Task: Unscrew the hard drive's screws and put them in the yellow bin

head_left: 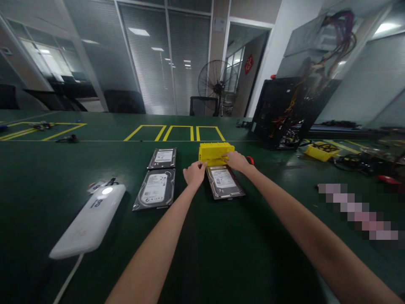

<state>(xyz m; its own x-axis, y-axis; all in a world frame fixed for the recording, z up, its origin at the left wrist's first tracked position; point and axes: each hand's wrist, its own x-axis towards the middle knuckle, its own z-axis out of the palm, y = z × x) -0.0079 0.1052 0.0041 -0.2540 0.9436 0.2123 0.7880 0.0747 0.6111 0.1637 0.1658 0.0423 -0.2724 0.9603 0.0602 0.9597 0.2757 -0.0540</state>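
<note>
Three hard drives lie on the green table [221, 253]: one far [162, 158], one nearer [155, 188], one at the right [224, 182]. A yellow plastic box [215, 151] stands just behind the right drive. My left hand [194, 173] is curled, its fingers at the right drive's upper left corner. My right hand [236, 160] rests on the yellow box's front edge, above the same drive, fingers closed on the edge.
A white power bank [90, 219] with a cable lies at the left. An open black computer case [281, 112] stands at the back right, with cables and another yellow tray [320, 151] beside it. Yellow marking lines [177, 133] cross the table. A fan [218, 84] stands behind.
</note>
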